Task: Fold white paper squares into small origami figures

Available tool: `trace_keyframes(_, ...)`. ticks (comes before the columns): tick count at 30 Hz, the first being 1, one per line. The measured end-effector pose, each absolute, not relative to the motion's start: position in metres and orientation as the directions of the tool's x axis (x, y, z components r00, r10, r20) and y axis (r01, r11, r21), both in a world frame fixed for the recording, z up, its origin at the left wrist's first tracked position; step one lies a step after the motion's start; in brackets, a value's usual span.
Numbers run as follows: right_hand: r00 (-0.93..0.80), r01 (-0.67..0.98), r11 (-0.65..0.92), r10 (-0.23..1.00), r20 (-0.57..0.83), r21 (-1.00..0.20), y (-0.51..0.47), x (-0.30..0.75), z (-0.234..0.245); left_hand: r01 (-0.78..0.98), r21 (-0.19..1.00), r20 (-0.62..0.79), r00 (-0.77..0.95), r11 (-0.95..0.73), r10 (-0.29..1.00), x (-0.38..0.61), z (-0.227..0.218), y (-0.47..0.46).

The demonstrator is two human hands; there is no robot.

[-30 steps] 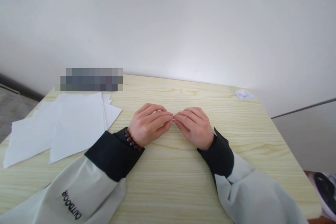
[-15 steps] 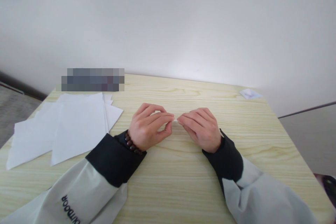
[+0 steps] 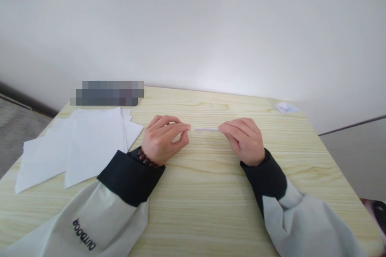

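Observation:
A thin white strip, apparently paper seen edge-on [image 3: 207,129], is held above the table between my two hands. My right hand [image 3: 243,140] pinches the strip's right end between thumb and fingertips. My left hand [image 3: 164,138], with a dark bead bracelet at the wrist, has its fingertips closed in a pinch just left of the strip's other end. A narrow gap seems to lie between those fingertips and the strip, and I cannot make out what, if anything, they hold.
Several white paper sheets [image 3: 93,144] overlap on the left of the wood-grain table [image 3: 205,209]. Behind them sits a blurred-out dark object [image 3: 108,94]. A small folded paper piece [image 3: 285,107] lies at the back right corner. A white wall [image 3: 193,28] borders the far edge.
My hands have moved apart, the left one leftward and the right one rightward and slightly up. More of the white strip now shows between them.

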State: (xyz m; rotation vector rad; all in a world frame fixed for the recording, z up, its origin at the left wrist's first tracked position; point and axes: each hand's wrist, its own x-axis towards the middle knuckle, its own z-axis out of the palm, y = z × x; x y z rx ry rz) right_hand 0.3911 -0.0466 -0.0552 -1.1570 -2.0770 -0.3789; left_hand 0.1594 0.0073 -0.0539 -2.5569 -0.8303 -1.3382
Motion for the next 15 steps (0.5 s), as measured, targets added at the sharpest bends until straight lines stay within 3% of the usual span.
trace_keyframes(3,-0.289,0.847,0.519,0.629,0.722,-0.114,-0.046,0.396,-0.055,0.532,0.139,0.793,0.445,-0.835,0.416,0.158,-0.054,0.009)
trace_keyframes(10,-0.348,0.808,0.578,0.627,0.697,-0.117,-0.046,0.387,-0.058,0.450,0.233,0.709,0.528,-0.862,0.467,0.159,-0.050,0.003)
trace_keyframes(15,-0.380,0.803,0.588,0.629,0.678,-0.095,-0.047,0.383,-0.059,0.505,0.308,0.716,0.435,-0.806,0.546,0.162,-0.052,0.002)
